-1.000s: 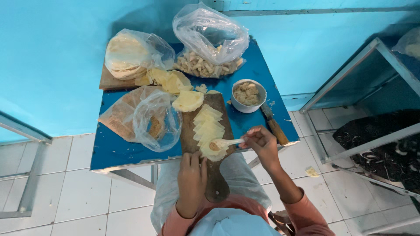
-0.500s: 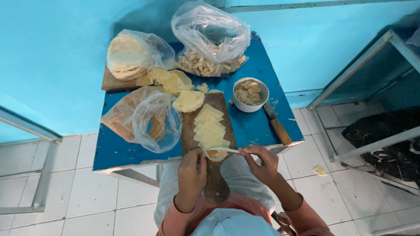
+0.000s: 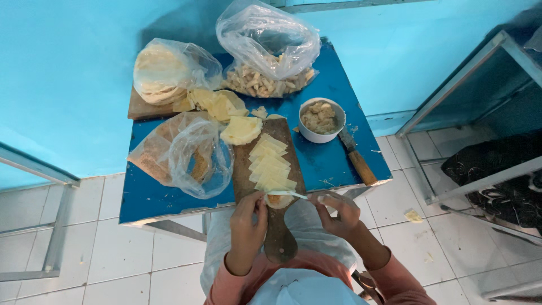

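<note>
A long wooden board [image 3: 248, 169] lies on the blue table [image 3: 327, 164] with a row of pale yellow square dough wrappers [image 3: 271, 164] overlapping along it. The nearest wrapper [image 3: 279, 201] lies at the board's near end. My left hand [image 3: 248, 223] has its fingertips curled on that wrapper's left edge. My right hand [image 3: 337, 212] grips a white spoon [image 3: 289, 195], whose tip lies over the same wrapper. A white bowl [image 3: 322, 120] of beige filling stands right of the board.
A wooden-handled knife [image 3: 357, 157] lies by the bowl. Several clear plastic bags stand around: one of crumbs [image 3: 186, 155] at left, round flatbreads [image 3: 164, 70] at back left, fried pieces [image 3: 268, 79] at the back. A metal rack [image 3: 480, 130] stands at right.
My right hand has drawn the spoon down and nearer to me, onto the nearest wrapper. My left hand has moved up the board's handle to the wrapper's edge.
</note>
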Demonstrator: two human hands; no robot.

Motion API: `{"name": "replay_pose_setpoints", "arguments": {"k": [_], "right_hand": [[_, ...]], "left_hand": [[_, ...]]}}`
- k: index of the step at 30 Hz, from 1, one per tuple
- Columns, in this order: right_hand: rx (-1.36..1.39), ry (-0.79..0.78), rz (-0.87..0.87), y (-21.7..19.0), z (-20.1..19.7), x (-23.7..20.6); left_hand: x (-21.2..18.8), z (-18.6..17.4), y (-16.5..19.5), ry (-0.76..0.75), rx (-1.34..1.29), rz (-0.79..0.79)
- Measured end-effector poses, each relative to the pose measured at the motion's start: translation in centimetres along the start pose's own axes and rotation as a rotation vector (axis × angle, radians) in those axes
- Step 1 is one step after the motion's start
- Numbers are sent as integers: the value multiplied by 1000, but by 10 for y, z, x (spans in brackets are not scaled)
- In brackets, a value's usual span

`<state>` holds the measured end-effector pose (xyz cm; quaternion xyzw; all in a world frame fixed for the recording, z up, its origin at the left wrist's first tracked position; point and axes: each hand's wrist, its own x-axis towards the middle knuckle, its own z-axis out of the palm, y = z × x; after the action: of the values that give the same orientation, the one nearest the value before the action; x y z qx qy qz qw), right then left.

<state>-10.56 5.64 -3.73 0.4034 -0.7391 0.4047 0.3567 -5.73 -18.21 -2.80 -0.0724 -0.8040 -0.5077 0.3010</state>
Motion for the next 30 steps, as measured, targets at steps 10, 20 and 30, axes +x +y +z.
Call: {"name": "replay_pose_setpoints", "arguments": {"k": [10, 20, 30], "right_hand": [[336, 164, 465, -4, 70, 67], [211, -167, 487, -30, 77, 119], [-246, -205, 564, -54, 37, 45]], "left_hand": [[-1, -5, -6, -18, 2, 59], [6, -10, 1, -66, -3, 122], [14, -6, 0, -150, 8, 125]]}}
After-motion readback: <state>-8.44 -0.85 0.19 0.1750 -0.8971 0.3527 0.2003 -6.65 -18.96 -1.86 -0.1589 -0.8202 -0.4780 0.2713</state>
